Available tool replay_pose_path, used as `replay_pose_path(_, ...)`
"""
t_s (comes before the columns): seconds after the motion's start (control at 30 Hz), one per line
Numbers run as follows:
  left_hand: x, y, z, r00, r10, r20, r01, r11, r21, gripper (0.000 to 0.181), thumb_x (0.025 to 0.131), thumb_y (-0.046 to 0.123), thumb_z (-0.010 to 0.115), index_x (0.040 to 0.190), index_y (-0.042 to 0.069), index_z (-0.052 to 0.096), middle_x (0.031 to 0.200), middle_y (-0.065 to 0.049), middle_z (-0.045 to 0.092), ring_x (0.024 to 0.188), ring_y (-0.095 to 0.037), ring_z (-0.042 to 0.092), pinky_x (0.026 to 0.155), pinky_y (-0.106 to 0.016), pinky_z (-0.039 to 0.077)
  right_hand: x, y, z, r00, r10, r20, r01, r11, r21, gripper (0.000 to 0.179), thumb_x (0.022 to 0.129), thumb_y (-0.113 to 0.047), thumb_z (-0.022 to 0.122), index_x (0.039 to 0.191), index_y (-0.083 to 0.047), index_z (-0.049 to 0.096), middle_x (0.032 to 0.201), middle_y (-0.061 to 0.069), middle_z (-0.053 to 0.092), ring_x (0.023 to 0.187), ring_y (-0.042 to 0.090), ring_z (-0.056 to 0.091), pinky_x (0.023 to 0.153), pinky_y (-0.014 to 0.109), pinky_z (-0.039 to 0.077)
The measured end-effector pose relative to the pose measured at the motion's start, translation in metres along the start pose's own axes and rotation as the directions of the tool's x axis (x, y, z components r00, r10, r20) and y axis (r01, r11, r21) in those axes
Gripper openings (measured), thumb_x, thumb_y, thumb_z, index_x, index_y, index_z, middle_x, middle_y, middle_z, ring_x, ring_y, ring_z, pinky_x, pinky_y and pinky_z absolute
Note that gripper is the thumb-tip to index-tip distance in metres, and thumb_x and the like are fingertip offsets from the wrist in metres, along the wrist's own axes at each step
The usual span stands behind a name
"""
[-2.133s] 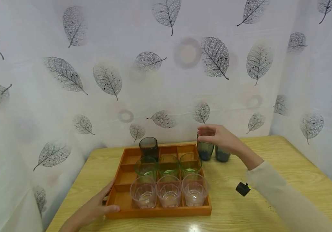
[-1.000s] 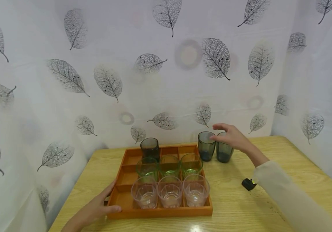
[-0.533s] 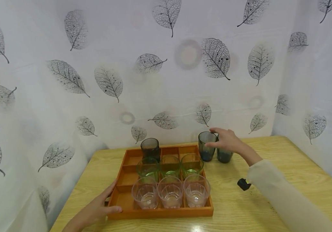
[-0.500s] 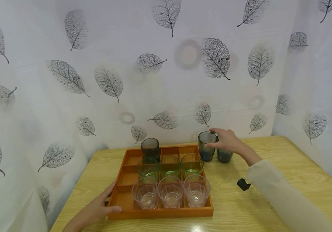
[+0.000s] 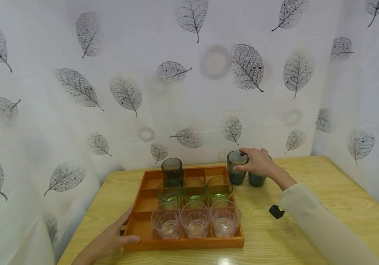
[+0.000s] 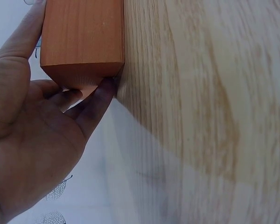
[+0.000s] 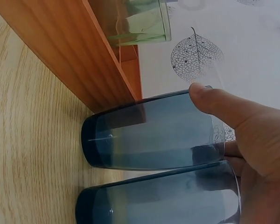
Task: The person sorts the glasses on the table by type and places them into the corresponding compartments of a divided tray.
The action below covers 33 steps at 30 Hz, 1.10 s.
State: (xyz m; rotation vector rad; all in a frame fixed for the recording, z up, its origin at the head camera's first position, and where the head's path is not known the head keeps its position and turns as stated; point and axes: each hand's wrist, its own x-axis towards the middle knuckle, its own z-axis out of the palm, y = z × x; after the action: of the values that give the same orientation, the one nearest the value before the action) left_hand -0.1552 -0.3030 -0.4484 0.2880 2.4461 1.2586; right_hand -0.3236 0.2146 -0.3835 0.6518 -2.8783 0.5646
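My left hand (image 5: 110, 237) grips the front left corner of a divided wooden tray (image 5: 182, 244), its thumb at the tray's edge and fingers curled against the side in the left wrist view. Two blue-grey glasses stand upright on the table just right of the tray. My right hand (image 5: 258, 162) holds the nearer-to-tray glass (image 7: 149, 133) by its rim, thumb on one side and fingers on the other. Partly hidden behind that hand is the second glass (image 5: 257, 179). In the tray are three clear glasses (image 5: 196, 221), three green glasses (image 5: 194, 189) and one dark glass (image 5: 171, 170).
A small black object (image 5: 276, 212) lies on the wooden table (image 5: 328, 184) beside the right sleeve. A leaf-patterned curtain (image 5: 189, 103) hangs behind the table and along both sides.
My right hand has moved from above the two blue-grey glasses down and left to the rim of the one by the tray, and its fingers have closed there. My left hand keeps its place.
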Motion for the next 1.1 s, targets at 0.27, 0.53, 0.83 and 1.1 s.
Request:
replay_pose_path(0.27, 0.001, 0.002, 0.0, 1.0, -0.005, -0.005, 0.005, 1.0, -0.028, 0.102, 0.099, 0.029, 0.073, 0.165, 0.0, 0.001, 0.165, -0.037, 0.005, 0.145, -0.06, 0.022, 0.107, -0.063, 0.042, -0.002, 0.001, 0.0, 0.998, -0.003, -0.061, 0.003, 1.0, 0.002, 0.082, 0.086, -0.046, 0.083, 0.144, 0.005, 0.056, 0.126, 0.018, 0.07, 0.11, 0.044, 0.064, 0.105, 0.071, 0.033)
replay_pose_path(0.53, 0.003, -0.004, -0.002, 1.0, 0.019, -0.005, -0.019, 1.0, -0.01, 0.101, 0.099, 0.03, 0.072, 0.165, 0.002, 0.001, 0.164, -0.038, 0.008, 0.143, -0.059, 0.026, 0.104, -0.059, 0.046, -0.004, -0.007, -0.007, 0.995, 0.015, -0.1, -0.002, 0.991, 0.132, 0.085, 0.086, -0.046, 0.083, 0.148, 0.004, 0.052, 0.132, 0.024, 0.065, 0.117, 0.048, 0.061, 0.106, 0.071, 0.035)
replay_pose_path(0.83, 0.002, -0.001, -0.003, 1.0, 0.011, 0.001, -0.011, 0.999, -0.033, 0.103, 0.099, 0.028, 0.073, 0.165, 0.0, 0.0, 0.164, -0.038, 0.005, 0.144, -0.061, 0.021, 0.107, -0.065, 0.041, 0.0, -0.022, -0.019, 0.992, 0.026, -0.121, 0.008, 0.961, 0.276, 0.088, 0.089, -0.043, 0.081, 0.155, 0.001, 0.043, 0.144, 0.026, 0.056, 0.124, 0.046, 0.057, 0.097, 0.062, 0.048)
replay_pose_path(1.1, 0.003, -0.001, -0.005, 1.0, 0.001, 0.001, -0.001, 1.0, -0.019, 0.102, 0.099, 0.029, 0.073, 0.165, 0.0, 0.001, 0.164, -0.037, 0.006, 0.144, -0.06, 0.023, 0.107, -0.063, 0.041, 0.006, -0.041, -0.024, 0.994, 0.032, -0.101, 0.008, 0.929, 0.371, 0.085, 0.09, -0.038, 0.082, 0.154, 0.002, 0.044, 0.135, 0.024, 0.062, 0.113, 0.04, 0.065, 0.093, 0.056, 0.053)
